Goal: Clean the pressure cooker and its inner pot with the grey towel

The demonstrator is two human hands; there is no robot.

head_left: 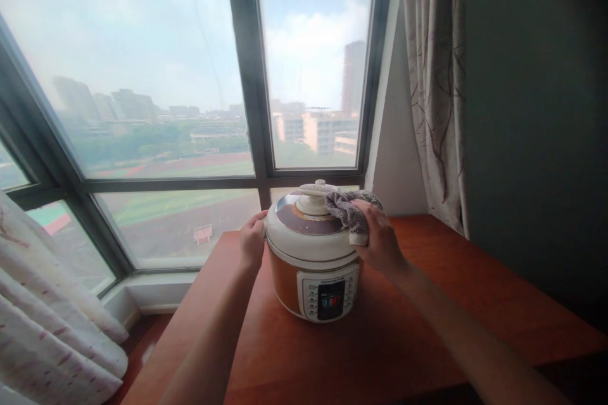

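Note:
An electric pressure cooker (285, 278) with a brown body, a cream lid and a control panel stands upright on a reddish wooden table. My left hand (252, 239) grips the lid's side handle at the left, its fingers closed round it. A grey, towel-like cloth (349, 212) is bunched in my right hand (380, 239), which presses it against the right side of the lid near the cream top knob (317, 196). The handle on the right is hidden behind that hand and the cloth.
The wooden table (294, 361) reaches back to tall windows with dark frames (251, 76). Curtains hang at the left (52, 316) and at the right (439, 88). A dark wall (532, 107) rises beyond the table's right side.

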